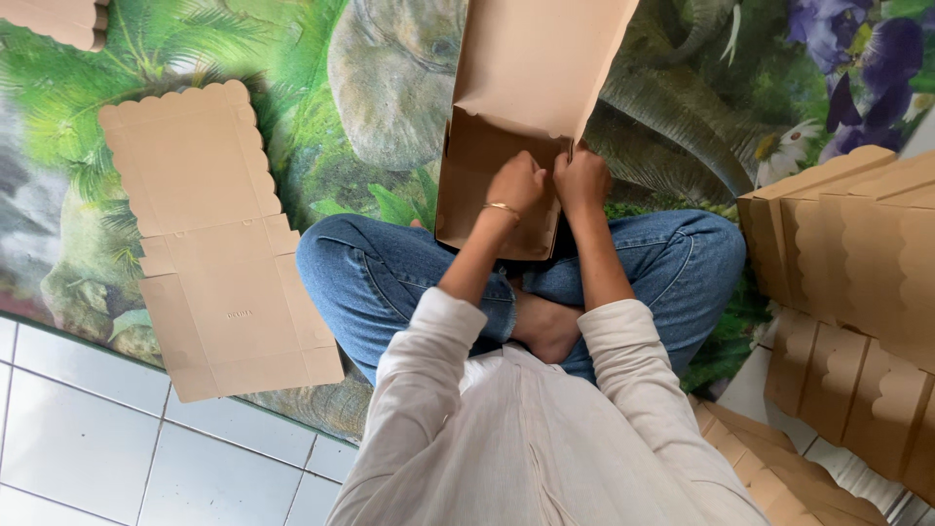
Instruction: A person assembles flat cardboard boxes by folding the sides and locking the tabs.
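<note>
Box in hand: a brown cardboard box (506, 127) stands half-formed on the person's crossed legs, over the middle of the printed jungle mat (321, 127); its base walls are up and its scallop-edged lid is raised, tilted away from the person.
Left hand: the left hand (514, 183), with a thin bracelet at the wrist, is curled against the near wall of the box, fingers pressing into the fold.
Right hand: the right hand (581, 180) pinches the box wall just beside the left one, at the inner corner under the lid; the two hands nearly touch.
Done so far: judging by the shape, the sides are raised, but the lid is open and the near corner seems not yet locked.
Left to do: a flat box blank (209, 244) lies unfolded near the mat's left edge, its lower end reaching the white tiled floor (88, 438).
Finished pile: stacked folded boxes (857, 292) sit at the mat's right edge, well apart from the hands.
</note>
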